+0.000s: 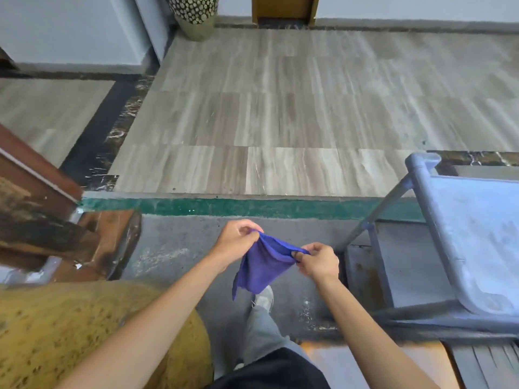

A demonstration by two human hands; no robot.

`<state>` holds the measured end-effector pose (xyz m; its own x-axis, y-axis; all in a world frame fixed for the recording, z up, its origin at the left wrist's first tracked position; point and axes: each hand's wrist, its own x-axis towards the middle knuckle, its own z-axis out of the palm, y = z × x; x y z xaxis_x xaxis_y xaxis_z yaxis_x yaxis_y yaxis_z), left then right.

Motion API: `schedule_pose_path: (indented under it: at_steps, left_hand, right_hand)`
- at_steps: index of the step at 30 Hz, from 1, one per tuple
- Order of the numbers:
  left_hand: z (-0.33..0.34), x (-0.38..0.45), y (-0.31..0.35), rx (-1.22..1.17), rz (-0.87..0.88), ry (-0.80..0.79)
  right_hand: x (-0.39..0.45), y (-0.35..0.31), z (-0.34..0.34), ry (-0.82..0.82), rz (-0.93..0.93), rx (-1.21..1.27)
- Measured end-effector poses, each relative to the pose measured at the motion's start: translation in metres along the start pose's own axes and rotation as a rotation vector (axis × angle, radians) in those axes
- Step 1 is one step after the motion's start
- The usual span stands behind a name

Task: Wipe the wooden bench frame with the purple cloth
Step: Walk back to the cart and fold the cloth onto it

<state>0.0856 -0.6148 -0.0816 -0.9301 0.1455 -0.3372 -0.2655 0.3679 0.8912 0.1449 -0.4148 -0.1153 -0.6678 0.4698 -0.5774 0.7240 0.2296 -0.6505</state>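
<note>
We read this as the prep step: cloth being opened out or refolded in mid-air, no wiping contact yet. Left hand (pixel 236 242) fingers (pixel 248 230) are pinched tight on the top edge of the purple cloth (pixel 264 265); right hand (pixel 318 262) fingers (pixel 299 255) pinch the same edge at its other end, both closed on fabric, none spread. The top edge runs between the two pinches, the rest of the cloth hangs loose below them, one corner trailing low above a grey shoe (pixel 264 299). Cloth touches nothing but the hands. Outward from there: both forearms reach forward over a grey concrete floor (pixel 174 248) with a green painted strip (pixel 252 207) across it, pale tile beyond. The dark reddish wooden bench frame (pixel 42 220) sits at the left, well apart from the cloth, nothing on it being touched; we can't tell which part of it is meant to be wiped first. A yellow-brown cushion (pixel 70 332) lies at lower left under the left arm. A blue-grey plastic cart (pixel 463 234) stands at the right, near the right hand but not touching it. Next move, as we judge it: bunch or fold the cloth into one hand, turn left, and press it flat onto the wood; the task is barely started.
</note>
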Motion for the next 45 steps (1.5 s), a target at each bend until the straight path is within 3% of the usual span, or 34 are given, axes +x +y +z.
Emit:
schedule_pose_path:
  at_steps: [12,21,31,34,38,45]
  left_hand:
    - [0.027,0.214,0.062,0.35,0.023,-0.265]
    - [0.048,0.353,0.146,0.338,0.172,-0.425]
    - [0.072,0.501,0.239,0.365,0.389,-0.708]
    - [0.09,0.532,0.264,0.361,0.454,-0.754]
    - [0.133,0.56,0.304,0.375,0.52,-0.848]
    - [0.255,0.572,0.372,0.338,0.6,-1.033]
  right_hand:
    - [0.154,-0.093,-0.058,0.011,0.046,-0.245]
    - [0.228,-0.169,-0.087,0.102,0.045,-0.221]
    - [0.291,-0.26,-0.106,0.35,0.179,-0.156]
    - [0.292,-0.271,-0.126,0.458,0.16,0.082]
    - [0.295,-0.281,-0.165,0.684,0.158,0.304]
    - [0.311,-0.259,-0.247,0.906,0.138,0.283]
